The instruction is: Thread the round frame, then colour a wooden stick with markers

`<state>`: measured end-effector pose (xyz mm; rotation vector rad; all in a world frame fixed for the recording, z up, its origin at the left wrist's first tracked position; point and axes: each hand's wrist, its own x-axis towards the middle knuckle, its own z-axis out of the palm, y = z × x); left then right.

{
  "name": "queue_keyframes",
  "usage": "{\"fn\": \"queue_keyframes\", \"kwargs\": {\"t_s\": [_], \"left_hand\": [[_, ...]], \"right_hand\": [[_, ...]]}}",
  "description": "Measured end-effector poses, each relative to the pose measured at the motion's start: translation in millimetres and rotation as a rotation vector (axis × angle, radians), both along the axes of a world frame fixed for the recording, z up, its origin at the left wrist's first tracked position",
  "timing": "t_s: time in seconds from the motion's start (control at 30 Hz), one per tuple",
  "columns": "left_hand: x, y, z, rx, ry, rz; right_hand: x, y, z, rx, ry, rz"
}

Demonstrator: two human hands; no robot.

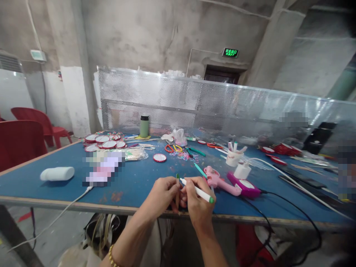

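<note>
I see the blue bench (55,185) spread wide, with a pink glue gun (219,181) lying just right of my hands and a white cup (233,158) of pens behind it. At the near edge, my left hand (161,194) pinches an upright wooden stick (177,193) with a green tip. My right hand (198,202), touching the left, grips a white marker (196,190), its tip at the stick.
</note>
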<state>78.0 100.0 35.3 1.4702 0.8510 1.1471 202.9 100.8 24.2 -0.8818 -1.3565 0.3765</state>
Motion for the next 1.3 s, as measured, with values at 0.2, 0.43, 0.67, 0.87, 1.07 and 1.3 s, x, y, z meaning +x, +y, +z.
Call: {"fn": "queue_keyframes", "kwargs": {"t_s": [0.2, 0.43, 0.67, 0.87, 1.07, 1.3], "left_hand": [[0.4, -1.8, 1.5, -0.017, 0.01, 0.011], [1.3, -1.1, 1.1, -0.017, 0.019, 0.022], [1.4, -2.7, 2.4, -0.019, 0.015, 0.015], [1.3, -3.8, 5.5, -0.018, 0.01, 0.012], [0.2, -3.4, 2.9, -0.013, 0.004, 0.007], [0.7, -4.2, 3.7, -0.008, 0.021, 0.012]], "right_hand": [[0.9, 1.5, -2.6, 0.004, -0.02, 0.031], [0.0, -0.2, -0.9, -0.004, -0.035, 0.036], [0.3, 2.2, -2.5, -0.018, -0.051, 0.034], [1.7, 3.0, -5.6, -0.001, -0.006, 0.004], [1.0, 2.2, -3.8, -0.018, 0.007, 0.012], [0.6, 2.6, -4.0, -0.013, -0.009, 0.031]]}}
